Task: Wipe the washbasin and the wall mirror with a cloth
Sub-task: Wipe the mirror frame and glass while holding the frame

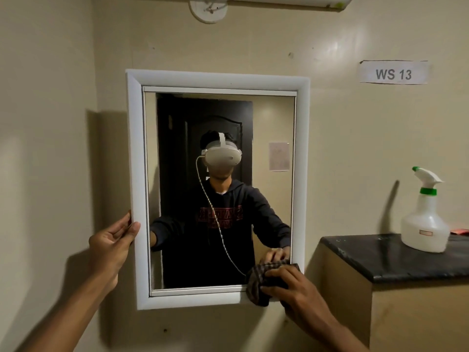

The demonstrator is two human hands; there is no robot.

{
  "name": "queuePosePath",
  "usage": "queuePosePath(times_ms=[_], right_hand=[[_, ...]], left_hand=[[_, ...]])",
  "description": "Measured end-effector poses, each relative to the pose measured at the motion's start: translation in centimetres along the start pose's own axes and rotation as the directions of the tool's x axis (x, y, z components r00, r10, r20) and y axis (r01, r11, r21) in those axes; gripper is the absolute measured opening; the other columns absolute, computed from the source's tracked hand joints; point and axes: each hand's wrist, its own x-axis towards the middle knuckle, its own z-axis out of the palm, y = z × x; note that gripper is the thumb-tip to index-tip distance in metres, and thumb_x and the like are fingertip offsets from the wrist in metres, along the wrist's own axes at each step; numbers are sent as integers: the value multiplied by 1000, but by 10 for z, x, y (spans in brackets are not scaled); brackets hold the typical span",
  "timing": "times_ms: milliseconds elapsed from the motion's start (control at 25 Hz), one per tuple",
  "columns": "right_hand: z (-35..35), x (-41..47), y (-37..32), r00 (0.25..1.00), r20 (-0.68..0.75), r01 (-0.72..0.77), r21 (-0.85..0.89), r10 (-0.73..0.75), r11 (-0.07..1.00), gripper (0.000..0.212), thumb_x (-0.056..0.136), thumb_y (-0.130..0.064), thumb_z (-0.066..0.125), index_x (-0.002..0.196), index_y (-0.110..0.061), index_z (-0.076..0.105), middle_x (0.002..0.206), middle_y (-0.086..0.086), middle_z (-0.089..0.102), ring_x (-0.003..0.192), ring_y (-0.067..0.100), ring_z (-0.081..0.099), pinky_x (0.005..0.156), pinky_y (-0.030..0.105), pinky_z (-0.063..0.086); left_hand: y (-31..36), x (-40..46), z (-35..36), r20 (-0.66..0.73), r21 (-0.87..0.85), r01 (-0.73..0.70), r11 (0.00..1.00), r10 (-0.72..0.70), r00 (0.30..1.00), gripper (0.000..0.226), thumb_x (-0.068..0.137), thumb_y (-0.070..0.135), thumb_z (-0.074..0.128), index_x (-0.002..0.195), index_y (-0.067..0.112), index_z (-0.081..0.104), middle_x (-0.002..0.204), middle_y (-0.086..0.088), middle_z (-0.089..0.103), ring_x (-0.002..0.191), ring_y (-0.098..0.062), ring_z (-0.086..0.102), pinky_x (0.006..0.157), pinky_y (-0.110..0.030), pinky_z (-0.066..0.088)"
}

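A wall mirror (pixel 218 82) in a white frame hangs on the beige wall in front of me. My left hand (pixel 113 243) grips the frame's left edge near the bottom, thumb on the front. My right hand (pixel 291 283) presses a dark checked cloth (pixel 256 285) against the mirror's lower right corner, over glass and frame. The glass reflects a person in a dark hoodie wearing a white headset. The washbasin is out of view.
A white spray bottle (pixel 425 222) with a green collar stands on a black stone ledge (pixel 380 257) to the right of the mirror. A paper label reading WS 13 (pixel 393 72) is stuck on the wall above it. A light fitting (pixel 279 1) runs along the top.
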Motion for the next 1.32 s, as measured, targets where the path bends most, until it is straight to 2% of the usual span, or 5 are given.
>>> queuePosePath(times_ms=[440, 720, 1080, 1200, 1320], right_hand=[[-126, 155, 53, 920, -388, -11, -187, -64, 982, 36, 73, -8, 81, 107, -18, 74, 120, 8, 64, 98, 30, 58, 74, 37, 54], [-220, 269, 83, 856, -514, -87, -255, -58, 963, 28, 82, 0, 69, 106, -12, 74, 118, 13, 64, 103, 34, 57, 79, 44, 54], [-191, 230, 69, 811, -579, -151, -73, 81, 986, 35, 81, 3, 70, 112, -15, 73, 121, 13, 62, 108, 35, 55, 85, 33, 48], [-163, 201, 50, 798, -597, -141, -47, 86, 989, 32, 80, -1, 74, 110, -12, 73, 119, 17, 62, 105, 37, 56, 81, 34, 50], [-125, 171, 31, 809, -581, -143, -41, 93, 989, 34, 77, -8, 79, 110, -14, 73, 121, 14, 61, 103, 32, 55, 79, 33, 51]], left_hand=[[-6, 3, 3, -45, 26, 17, 1000, -15, 999, 46, 84, 3, 69, 129, 5, 59, 119, -5, 62, 85, 4, 65, 69, 6, 43], [-7, 5, 2, -28, 25, 3, 1000, -3, 1000, 46, 84, 2, 68, 129, 2, 58, 120, -6, 61, 70, 21, 61, 72, 6, 43], [3, 3, 6, 12, 90, -52, 995, 51, 999, 44, 88, 0, 63, 131, 2, 56, 124, -21, 64, 109, -29, 63, 80, -8, 52], [13, -11, 11, -16, 231, -200, 952, 210, 978, 48, 88, 17, 59, 135, 10, 52, 130, -17, 62, 114, -29, 62, 87, -21, 53], [21, -32, 22, 41, 546, -442, 711, 505, 862, 52, 90, 26, 47, 141, 16, 47, 148, -8, 48, 136, -24, 46, 110, -37, 38]])
